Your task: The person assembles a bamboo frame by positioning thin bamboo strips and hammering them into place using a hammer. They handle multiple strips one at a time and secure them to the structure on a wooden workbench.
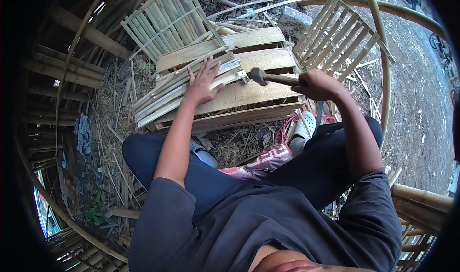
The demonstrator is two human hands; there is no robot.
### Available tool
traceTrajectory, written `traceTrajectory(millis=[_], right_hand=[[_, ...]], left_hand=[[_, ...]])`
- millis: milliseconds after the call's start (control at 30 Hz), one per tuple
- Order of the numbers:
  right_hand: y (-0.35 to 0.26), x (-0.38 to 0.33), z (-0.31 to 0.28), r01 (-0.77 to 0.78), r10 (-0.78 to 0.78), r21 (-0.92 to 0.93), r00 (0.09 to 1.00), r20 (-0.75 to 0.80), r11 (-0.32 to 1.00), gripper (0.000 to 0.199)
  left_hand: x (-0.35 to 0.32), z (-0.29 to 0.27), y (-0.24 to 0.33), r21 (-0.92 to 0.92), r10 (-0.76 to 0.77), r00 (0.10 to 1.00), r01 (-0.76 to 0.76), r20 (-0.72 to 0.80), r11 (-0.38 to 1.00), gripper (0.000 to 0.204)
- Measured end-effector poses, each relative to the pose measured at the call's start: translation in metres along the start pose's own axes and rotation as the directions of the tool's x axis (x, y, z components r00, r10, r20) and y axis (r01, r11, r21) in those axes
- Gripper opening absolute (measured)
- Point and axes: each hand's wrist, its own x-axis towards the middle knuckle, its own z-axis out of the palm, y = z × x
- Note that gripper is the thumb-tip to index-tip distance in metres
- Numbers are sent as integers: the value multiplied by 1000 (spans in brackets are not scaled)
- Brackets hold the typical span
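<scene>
My right hand [318, 85] is wrapped round the wooden handle of a hammer [275, 78]. The hammer's metal head points left, close to the right ends of a bundle of pale bamboo strips [165, 98]; whether it touches them I cannot tell. Fingers spread, my left hand [205, 84] lies flat on these strips. They rest slantwise across a low bench of wooden planks [266, 95], which has gaps between its boards.
A slatted bamboo panel [165, 23] leans behind the bench, and another slatted panel [335, 37] stands at the far right. Between my knees lies a red and white sack [268, 159]. Bamboo poles [383, 70] curve round the work area. Scraps and dry shavings cover the ground.
</scene>
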Motion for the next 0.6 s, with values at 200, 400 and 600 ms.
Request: traceTrajectory(millis=[200, 400, 600], right_hand=[[-14, 26, 52, 94, -30, 232, 964, -263, 968, 49], [-9, 41, 84, 86, -19, 245, 964, -264, 966, 50], [-43, 30, 67, 92, 0, 260, 943, -332, 961, 50]], left_hand=[[8, 11, 2, 89, -57, 992, 47, 109, 995, 77], [8, 21, 5, 92, -80, 997, 80, -5, 992, 64], [2, 19, 5, 8, -192, 979, 193, -72, 981, 59]])
